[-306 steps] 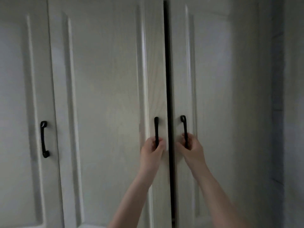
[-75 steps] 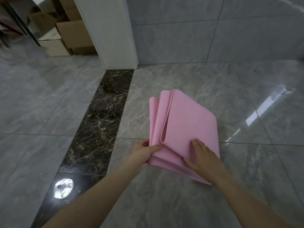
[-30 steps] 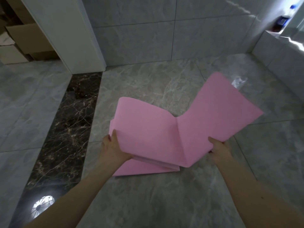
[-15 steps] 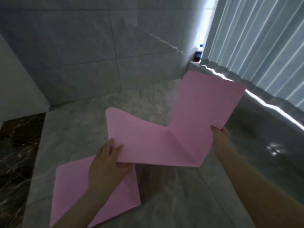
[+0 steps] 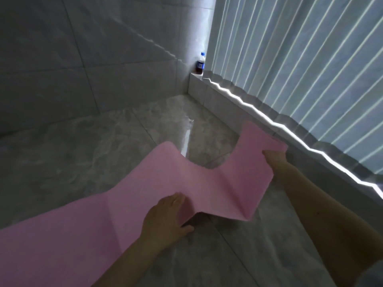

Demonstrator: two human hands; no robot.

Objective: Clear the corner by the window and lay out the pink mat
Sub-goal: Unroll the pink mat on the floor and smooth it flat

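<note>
The pink mat (image 5: pixel 165 179) stretches in creased panels from the bottom left toward the window side. Its near part lies low over the grey floor and its far panels hang raised in the air. My left hand (image 5: pixel 165 220) grips the mat's near edge at a fold, thumb under it. My right hand (image 5: pixel 274 158) pinches the far raised panel close to the window ledge. The corner by the window sits beyond the mat at upper middle.
A dark drink bottle (image 5: pixel 200 64) with a blue cap stands on the low tiled ledge (image 5: pixel 209 90) in the corner. Vertical blinds (image 5: pixel 300 59) cover the window on the right. A tiled wall (image 5: pixel 83 48) runs along the left. Glossy grey floor (image 5: pixel 103 137) spreads ahead.
The mat has unfolded further, with more panels spread out to the left. My right hand has carried its end forward toward the window ledge, and the view has swung closer to the corner.
</note>
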